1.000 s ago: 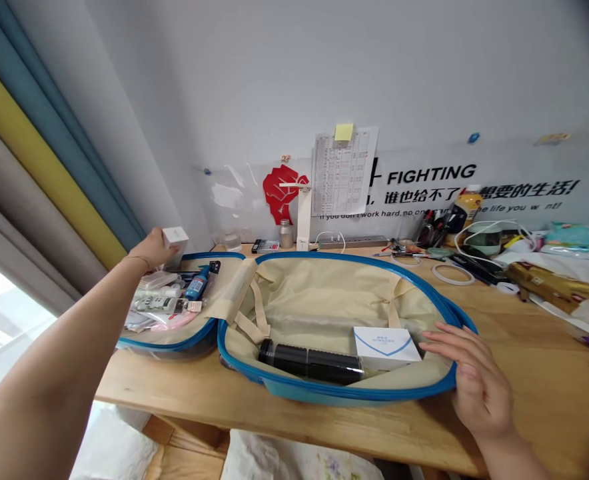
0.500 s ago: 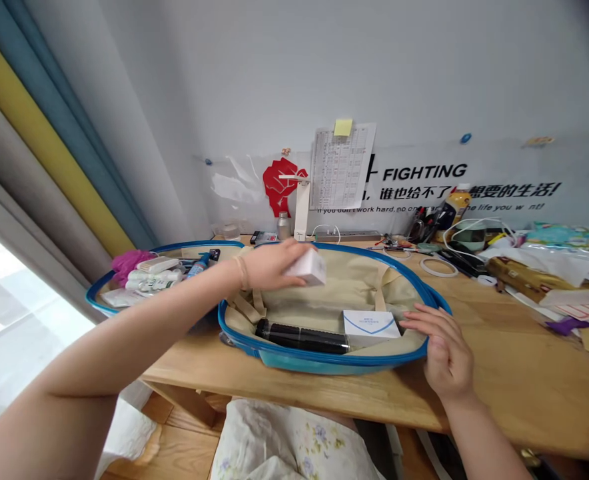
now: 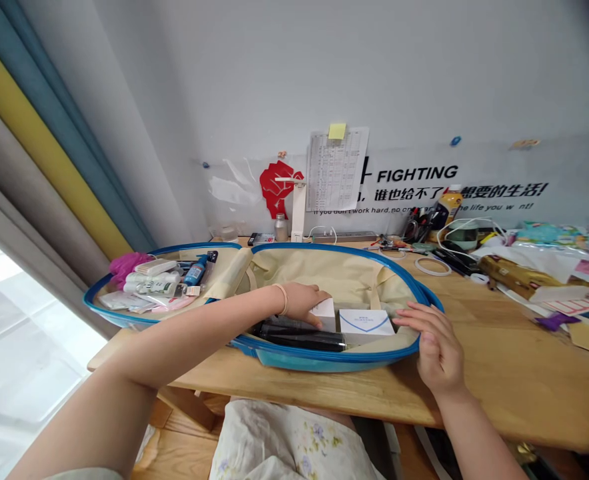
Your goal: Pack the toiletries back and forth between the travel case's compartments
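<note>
A blue-rimmed case (image 3: 324,359) with beige lining lies open on the wooden desk (image 3: 504,380). My left hand (image 3: 302,301) reaches into its right half, fingers closed on a small white box (image 3: 324,313) set down between a black cylinder (image 3: 299,333) and a flat white box with a blue curve (image 3: 366,322). My right hand (image 3: 437,347) rests on the case's right rim with its fingers spread flat. The case's left half (image 3: 124,313) holds small bottles, tubes and a pink item.
Along the wall stand a white lamp post (image 3: 297,213), a small metal bottle (image 3: 280,227) and a power strip (image 3: 344,236). The desk's right side is crowded with cables, a gold package (image 3: 512,273), papers and bags. Curtains hang at left.
My left hand carried the small white box from the far left of the case across and down into the right half, beside the flat white box. My right hand stayed on the rim.
</note>
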Available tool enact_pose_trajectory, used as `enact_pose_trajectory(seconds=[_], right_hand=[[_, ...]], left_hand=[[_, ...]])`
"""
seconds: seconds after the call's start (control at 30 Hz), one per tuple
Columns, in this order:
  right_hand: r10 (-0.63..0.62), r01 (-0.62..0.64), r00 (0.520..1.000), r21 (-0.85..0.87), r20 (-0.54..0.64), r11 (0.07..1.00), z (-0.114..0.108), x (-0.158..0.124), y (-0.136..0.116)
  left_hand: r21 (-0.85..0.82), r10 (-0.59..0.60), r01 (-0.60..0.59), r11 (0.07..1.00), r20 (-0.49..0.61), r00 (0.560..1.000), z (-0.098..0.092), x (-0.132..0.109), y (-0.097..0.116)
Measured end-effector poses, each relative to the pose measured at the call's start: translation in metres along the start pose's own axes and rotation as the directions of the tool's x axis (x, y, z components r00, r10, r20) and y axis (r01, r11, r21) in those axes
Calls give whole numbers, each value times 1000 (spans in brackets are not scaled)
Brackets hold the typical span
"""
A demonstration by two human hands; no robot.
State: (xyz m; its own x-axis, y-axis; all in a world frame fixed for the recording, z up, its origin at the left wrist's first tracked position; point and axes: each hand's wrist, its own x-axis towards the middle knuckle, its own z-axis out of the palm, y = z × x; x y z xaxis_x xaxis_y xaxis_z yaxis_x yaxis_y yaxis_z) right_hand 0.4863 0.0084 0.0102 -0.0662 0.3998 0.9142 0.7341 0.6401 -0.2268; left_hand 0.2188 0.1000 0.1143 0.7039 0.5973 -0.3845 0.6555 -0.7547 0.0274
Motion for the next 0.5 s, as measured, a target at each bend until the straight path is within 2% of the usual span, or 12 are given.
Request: enact_pose_trajectory(seconds=[0.2, 0.3, 0.5], right_hand=[[0, 0, 1000, 0, 6, 1000, 0, -2, 2], [0, 0, 1000, -3, 9, 1000, 0, -3, 4], [-5, 5, 1000, -4, 6, 1000, 0, -1, 2]], left_hand=[[-41, 27, -26, 999, 22, 999, 11, 2, -6], [-13, 24, -23, 1000, 55, 998, 10, -5, -9], [4, -38, 38, 999, 51, 998, 10, -21, -16]])
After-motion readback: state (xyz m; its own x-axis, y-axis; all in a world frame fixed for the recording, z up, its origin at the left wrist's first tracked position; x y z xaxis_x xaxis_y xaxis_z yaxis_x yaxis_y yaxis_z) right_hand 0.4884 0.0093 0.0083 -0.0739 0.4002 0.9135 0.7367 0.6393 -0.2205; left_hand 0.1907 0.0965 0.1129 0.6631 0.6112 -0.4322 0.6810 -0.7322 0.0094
